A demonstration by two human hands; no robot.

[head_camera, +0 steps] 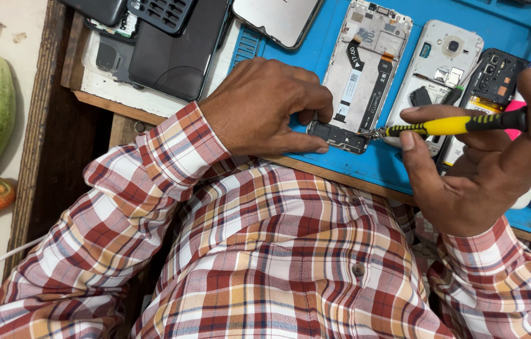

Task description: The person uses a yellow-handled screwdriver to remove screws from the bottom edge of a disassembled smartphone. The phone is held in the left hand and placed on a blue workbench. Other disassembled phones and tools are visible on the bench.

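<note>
The left hand (265, 107) is laid palm down, knuckles raised, with the thumb stretched flat and the fingertips (315, 116) curled and pressed down. The right hand (485, 157) is turned on its side, the fingers closed in a pinch with the forefinger extended leftward. Both forearms are bent inward, covered by checked sleeves.

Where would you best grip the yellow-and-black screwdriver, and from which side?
Grip the screwdriver on its yellow-and-black handle, coming from the right end. It lies nearly level with its thin metal tip at the opened phone's lower edge, by the left hand. The right hand already pinches that handle.
</note>
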